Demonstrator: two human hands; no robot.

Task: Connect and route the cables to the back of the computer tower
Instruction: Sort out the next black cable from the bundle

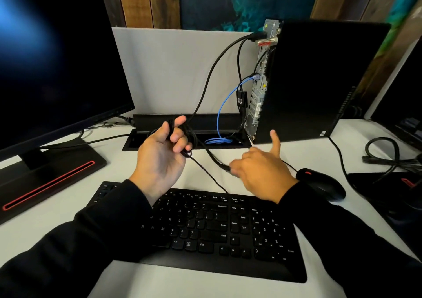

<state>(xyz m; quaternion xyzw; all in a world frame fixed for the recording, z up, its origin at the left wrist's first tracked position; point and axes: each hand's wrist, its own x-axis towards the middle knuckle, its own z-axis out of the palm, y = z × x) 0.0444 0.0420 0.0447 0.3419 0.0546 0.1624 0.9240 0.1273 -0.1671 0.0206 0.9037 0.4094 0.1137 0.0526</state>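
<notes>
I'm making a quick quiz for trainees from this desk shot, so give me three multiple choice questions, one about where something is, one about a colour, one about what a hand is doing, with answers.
1. Where does the mouse lie?
A. right of the keyboard
B. on the monitor base
C. inside the cable tray

2. What colour is the one non-black cable plugged into the back of the computer tower?
A. red
B. blue
C. yellow

3. What is the left hand doing?
A. typing on the keys
B. resting flat on the desk
C. holding a bundle of black cable

Answers: 1 A, the mouse sits on the desk beside the number pad. 2 B, a blue cable loops from the rear panel down into the tray. 3 C, its fingers curl round looped black cable above the keyboard.
</notes>
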